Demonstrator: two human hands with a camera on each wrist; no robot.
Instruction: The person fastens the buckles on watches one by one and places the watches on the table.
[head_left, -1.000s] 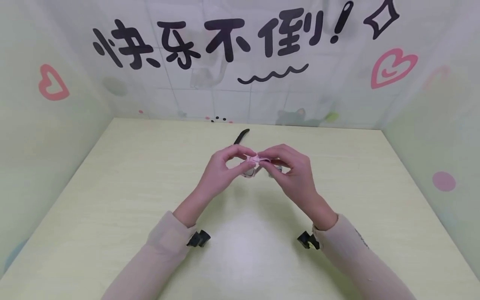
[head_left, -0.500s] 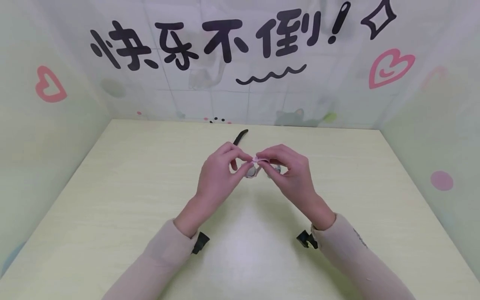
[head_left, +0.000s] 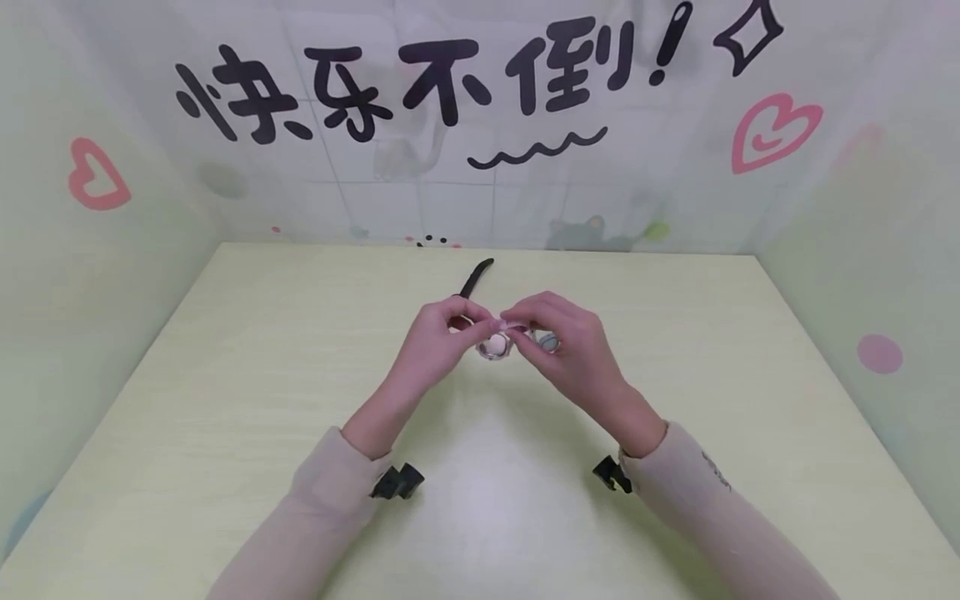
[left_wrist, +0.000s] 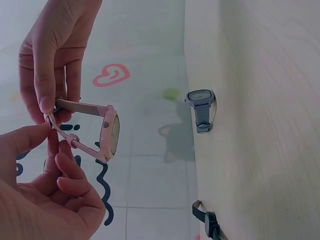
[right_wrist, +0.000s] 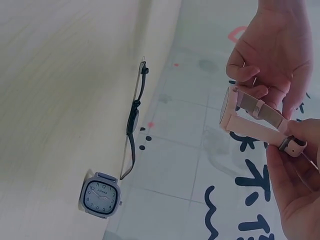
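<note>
A pink wristwatch [left_wrist: 107,132] is held up above the table, its strap bent into a loop. In the head view, the watch's round case [head_left: 496,345] hangs below the fingertips. My left hand [head_left: 435,342] pinches the strap near its ends between thumb and index finger. From the other side my right hand [head_left: 566,337] pinches the strap by the metal buckle [right_wrist: 292,146]. The fingertips of both hands nearly meet there and partly hide the strap ends, so I cannot tell whether the buckle is fastened.
A grey-blue watch with a squarish case [right_wrist: 100,196] stands on the table behind my right hand. A black watch [right_wrist: 133,120] lies further left, partly hidden by my left hand in the head view. Printed fabric walls [head_left: 480,200] enclose the table's back and sides.
Both hands have shifted slightly left with the pink watch, and its case shows more plainly below the fingers. The left hand has turned a little. Both keep pinching the strap.
</note>
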